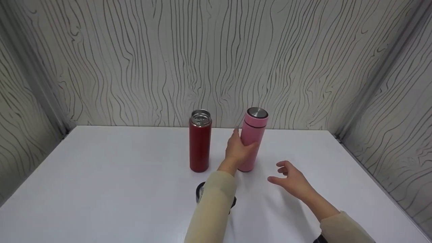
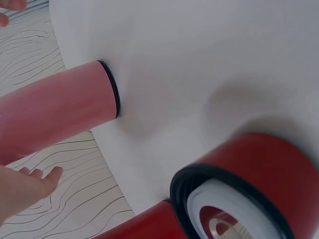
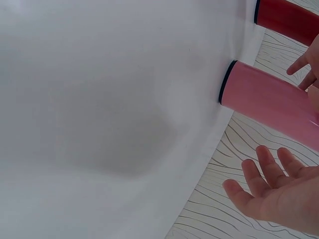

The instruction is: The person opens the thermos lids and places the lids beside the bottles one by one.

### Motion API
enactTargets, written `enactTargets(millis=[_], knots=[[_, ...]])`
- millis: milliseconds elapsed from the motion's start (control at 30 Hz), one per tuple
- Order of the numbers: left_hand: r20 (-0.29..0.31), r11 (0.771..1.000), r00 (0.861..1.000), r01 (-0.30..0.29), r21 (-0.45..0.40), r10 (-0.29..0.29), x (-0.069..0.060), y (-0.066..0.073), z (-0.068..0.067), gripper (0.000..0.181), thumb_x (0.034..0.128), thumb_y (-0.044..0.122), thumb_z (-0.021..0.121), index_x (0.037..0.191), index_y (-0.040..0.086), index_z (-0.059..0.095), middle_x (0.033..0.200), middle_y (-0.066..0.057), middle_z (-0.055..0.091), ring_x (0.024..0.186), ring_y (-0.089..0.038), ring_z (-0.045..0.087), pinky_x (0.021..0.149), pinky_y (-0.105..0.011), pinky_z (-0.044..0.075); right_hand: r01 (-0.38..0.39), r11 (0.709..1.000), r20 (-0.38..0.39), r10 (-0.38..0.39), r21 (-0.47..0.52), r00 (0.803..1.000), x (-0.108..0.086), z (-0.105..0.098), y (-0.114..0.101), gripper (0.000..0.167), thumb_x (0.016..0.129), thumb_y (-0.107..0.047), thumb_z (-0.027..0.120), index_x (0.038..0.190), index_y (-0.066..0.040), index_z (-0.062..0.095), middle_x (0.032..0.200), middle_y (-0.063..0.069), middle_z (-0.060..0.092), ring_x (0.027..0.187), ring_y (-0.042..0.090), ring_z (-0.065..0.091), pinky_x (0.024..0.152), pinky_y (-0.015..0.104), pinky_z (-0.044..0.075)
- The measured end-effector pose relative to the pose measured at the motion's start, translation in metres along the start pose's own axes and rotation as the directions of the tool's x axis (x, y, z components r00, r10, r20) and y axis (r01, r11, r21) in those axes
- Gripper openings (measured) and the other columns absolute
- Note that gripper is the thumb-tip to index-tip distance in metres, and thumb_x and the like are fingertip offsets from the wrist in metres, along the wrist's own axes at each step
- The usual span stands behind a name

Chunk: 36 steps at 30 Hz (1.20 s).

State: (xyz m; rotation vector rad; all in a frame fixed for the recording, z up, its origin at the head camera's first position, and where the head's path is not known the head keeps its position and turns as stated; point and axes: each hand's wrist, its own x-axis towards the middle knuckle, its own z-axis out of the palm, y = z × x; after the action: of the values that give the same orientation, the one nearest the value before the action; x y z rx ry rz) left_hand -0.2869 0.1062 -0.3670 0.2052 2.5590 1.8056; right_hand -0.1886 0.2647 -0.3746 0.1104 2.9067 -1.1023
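A pink thermos with a steel-topped lid stands upright on the white table. My left hand is at its left side, thumb across the front and fingers spread; in the left wrist view those fingers look straight and apart from the pink wall. To the right, my right hand hovers with loosely bent fingers and holds nothing. Left of the pink thermos stands a red thermos, its steel mouth uncovered. A red lid with a black rim and white inside lies nearer, mostly hidden by my left sleeve in the head view.
The white table ends at a wood-grain patterned back wall, close behind both thermoses. Similar panels flank the table on both sides. My left forearm extends over the lid.
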Motion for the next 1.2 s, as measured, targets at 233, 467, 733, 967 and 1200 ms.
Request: enactTargets(millis=[233,467,733,967,1200], knots=[[0.017,0.996,0.998,-0.059,-0.069,0.06,0.0,-0.001,0.001,0.062,0.0857,0.019,0.066,0.138,0.012,0.033,0.134,-0.008,0.051,0.125,-0.021,0.049,0.109,-0.04,0.036,-0.008,1.0,0.001,0.008,0.003,1.0,0.001,0.001,0.0,0.06,0.084,-0.032,0.067,0.126,0.003,0.042,0.124,0.026,0.052,0.119,0.041,0.045,0.096,0.052,0.044],[0.054,0.993,0.997,-0.048,-0.111,0.054,-0.005,0.0,0.0,0.067,0.0869,0.019,0.066,0.141,0.016,0.026,0.138,-0.005,0.044,0.13,-0.02,0.043,0.112,-0.041,0.031,-0.007,1.0,0.005,0.007,0.004,1.0,0.003,0.001,0.0,0.059,0.084,-0.03,0.066,0.126,0.004,0.042,0.124,0.026,0.052,0.119,0.042,0.045,0.097,0.052,0.044],[0.1,0.993,0.993,-0.051,-0.11,0.062,-0.007,0.008,-0.009,0.069,0.0857,0.027,0.067,0.14,0.019,0.026,0.134,-0.002,0.044,0.124,-0.017,0.046,0.109,-0.041,0.034,-0.006,1.0,0.009,0.006,0.013,1.0,0.007,-0.002,-0.001,0.06,0.085,-0.032,0.066,0.126,0.003,0.042,0.125,0.026,0.051,0.12,0.042,0.045,0.097,0.051,0.044],[0.117,0.988,0.984,-0.125,-0.086,0.135,-0.008,0.011,-0.019,0.067,0.0849,0.028,0.068,0.137,0.015,0.029,0.131,-0.004,0.046,0.121,-0.018,0.048,0.106,-0.039,0.038,0.007,1.0,0.021,-0.007,0.017,1.0,0.011,-0.001,-0.004,0.058,0.085,-0.03,0.066,0.126,0.004,0.042,0.125,0.026,0.051,0.12,0.042,0.044,0.095,0.051,0.044],[0.13,0.983,0.976,-0.166,-0.078,0.175,-0.013,0.012,-0.034,0.068,0.0846,0.03,0.068,0.138,0.017,0.028,0.131,-0.003,0.046,0.12,-0.018,0.048,0.105,-0.04,0.04,0.013,1.0,0.014,-0.013,0.004,1.0,0.015,-0.002,-0.007,0.058,0.085,-0.03,0.065,0.126,0.003,0.042,0.124,0.026,0.051,0.119,0.042,0.044,0.096,0.051,0.045]])
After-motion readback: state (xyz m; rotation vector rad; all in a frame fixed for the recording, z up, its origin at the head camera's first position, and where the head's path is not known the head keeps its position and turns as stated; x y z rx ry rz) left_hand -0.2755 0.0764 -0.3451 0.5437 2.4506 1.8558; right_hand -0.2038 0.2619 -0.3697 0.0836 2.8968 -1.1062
